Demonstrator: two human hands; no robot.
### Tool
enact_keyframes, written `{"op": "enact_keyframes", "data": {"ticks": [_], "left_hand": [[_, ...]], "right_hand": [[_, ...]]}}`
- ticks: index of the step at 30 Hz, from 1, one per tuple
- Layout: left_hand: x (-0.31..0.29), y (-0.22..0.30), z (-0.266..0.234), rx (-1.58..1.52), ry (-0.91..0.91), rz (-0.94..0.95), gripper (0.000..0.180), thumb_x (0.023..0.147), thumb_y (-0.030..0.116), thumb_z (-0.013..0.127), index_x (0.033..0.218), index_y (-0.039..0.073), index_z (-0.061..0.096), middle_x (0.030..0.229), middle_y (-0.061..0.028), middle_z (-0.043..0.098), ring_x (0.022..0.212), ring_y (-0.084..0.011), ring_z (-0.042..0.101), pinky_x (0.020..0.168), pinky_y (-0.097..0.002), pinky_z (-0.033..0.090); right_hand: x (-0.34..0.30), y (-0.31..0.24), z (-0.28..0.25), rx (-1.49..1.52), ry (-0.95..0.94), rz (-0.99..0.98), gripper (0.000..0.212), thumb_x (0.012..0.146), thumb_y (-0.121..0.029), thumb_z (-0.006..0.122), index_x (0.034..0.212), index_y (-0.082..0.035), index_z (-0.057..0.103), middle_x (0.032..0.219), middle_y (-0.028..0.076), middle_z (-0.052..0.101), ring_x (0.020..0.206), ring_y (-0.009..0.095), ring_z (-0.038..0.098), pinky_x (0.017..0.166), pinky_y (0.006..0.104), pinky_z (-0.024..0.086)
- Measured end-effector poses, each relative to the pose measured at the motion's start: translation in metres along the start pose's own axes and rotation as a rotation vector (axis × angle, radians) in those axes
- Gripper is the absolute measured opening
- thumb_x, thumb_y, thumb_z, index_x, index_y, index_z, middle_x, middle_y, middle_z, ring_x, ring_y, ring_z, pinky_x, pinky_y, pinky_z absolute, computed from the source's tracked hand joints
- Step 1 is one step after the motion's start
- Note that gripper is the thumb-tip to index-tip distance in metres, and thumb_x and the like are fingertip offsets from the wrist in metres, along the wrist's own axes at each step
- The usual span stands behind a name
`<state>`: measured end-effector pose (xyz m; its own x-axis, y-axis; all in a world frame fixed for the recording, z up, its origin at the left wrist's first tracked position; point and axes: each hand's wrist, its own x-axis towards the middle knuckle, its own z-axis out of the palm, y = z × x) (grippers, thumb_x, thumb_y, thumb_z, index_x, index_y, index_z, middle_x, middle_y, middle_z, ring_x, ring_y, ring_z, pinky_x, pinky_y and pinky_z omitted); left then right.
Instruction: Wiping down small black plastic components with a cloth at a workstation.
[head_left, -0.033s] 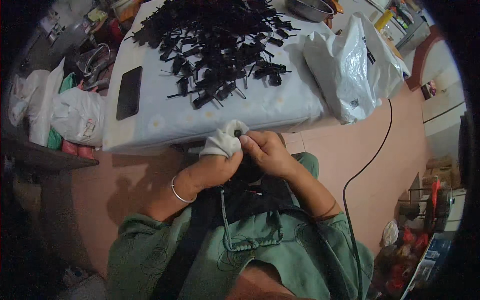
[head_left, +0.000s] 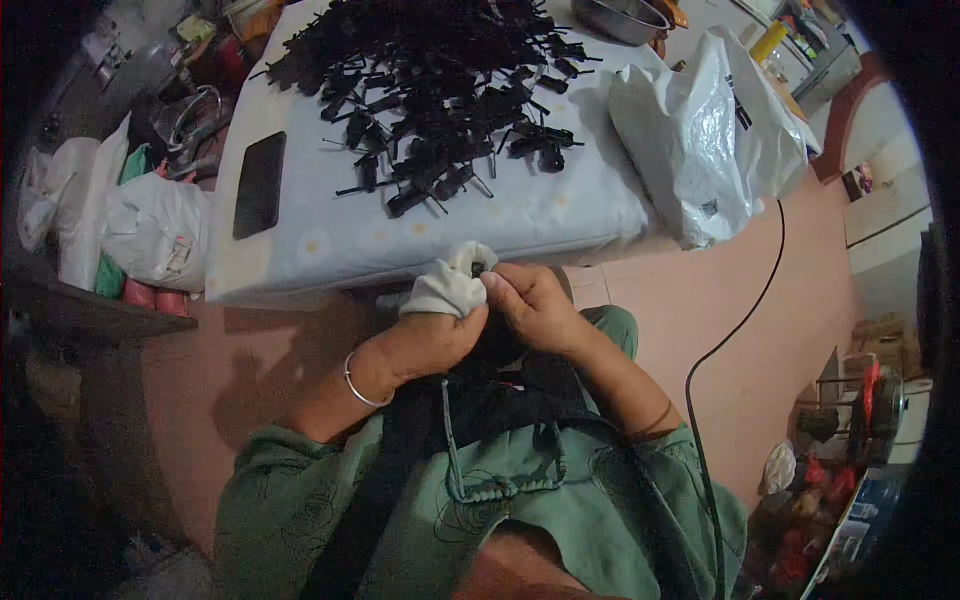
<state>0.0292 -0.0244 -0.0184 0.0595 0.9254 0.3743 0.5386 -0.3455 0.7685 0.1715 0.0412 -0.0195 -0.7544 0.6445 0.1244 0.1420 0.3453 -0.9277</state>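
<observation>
A white cloth [head_left: 440,288] covers the fingers of my left hand [head_left: 435,338], which is closed with the cloth bunched around it; it may be a glove, I cannot tell. At its far right edge a small black piece [head_left: 477,269] pokes out, mostly hidden. My right hand [head_left: 540,308] is closed beside it, thumb and forefinger pinched against that piece. Both hands meet in front of the table's near edge. Farther off, a large heap of small black parts with thin pins [head_left: 430,110] covers the back and middle of the table.
The table [head_left: 330,215] has a pale flowered cover. On its left lies a dark flat phone [head_left: 260,185]; at the right edge stands a white plastic bag [head_left: 690,140]. A metal bowl [head_left: 620,18] sits at the back right. A black cable [head_left: 730,335] runs along the floor on the right.
Both hands have shifted very slightly to the right, still together at the cloth and the small black piece. Nothing else has visibly moved.
</observation>
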Motion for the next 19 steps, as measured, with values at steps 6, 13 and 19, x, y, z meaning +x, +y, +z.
{"op": "enact_keyframes", "data": {"ticks": [6,13,19], "left_hand": [[-0.012,-0.009,0.009,0.006,0.090,0.001,0.019,0.075,0.006,0.048,0.093,-0.001,0.051,0.096,-0.0200,0.048,0.084,-0.0367,0.051,0.072,-0.0369,0.043],[-0.008,-0.017,-0.004,0.006,0.024,-0.160,0.011,0.075,0.008,0.053,0.083,0.000,0.054,0.086,-0.0186,0.051,0.081,-0.0348,0.052,0.071,-0.0373,0.043],[-0.016,-0.034,-0.006,0.211,-0.049,-0.029,0.015,0.074,0.013,0.058,0.086,0.003,0.056,0.084,-0.0179,0.053,0.077,-0.0336,0.054,0.068,-0.0368,0.043]], "right_hand": [[-0.002,0.026,0.026,0.155,0.098,0.029,0.027,0.090,-0.021,0.045,0.074,0.000,0.051,0.056,0.006,0.040,0.055,0.009,0.037,0.051,0.0281,0.039],[0.032,0.017,-0.003,-0.297,0.057,0.005,0.022,0.087,-0.020,0.050,0.076,-0.001,0.054,0.059,0.003,0.050,0.054,0.012,0.043,0.051,0.0270,0.039],[0.076,0.023,0.009,-0.854,0.257,-0.209,0.022,0.078,-0.026,0.060,0.081,-0.005,0.055,0.067,0.014,0.056,0.061,0.025,0.058,0.054,0.0382,0.045]]}}
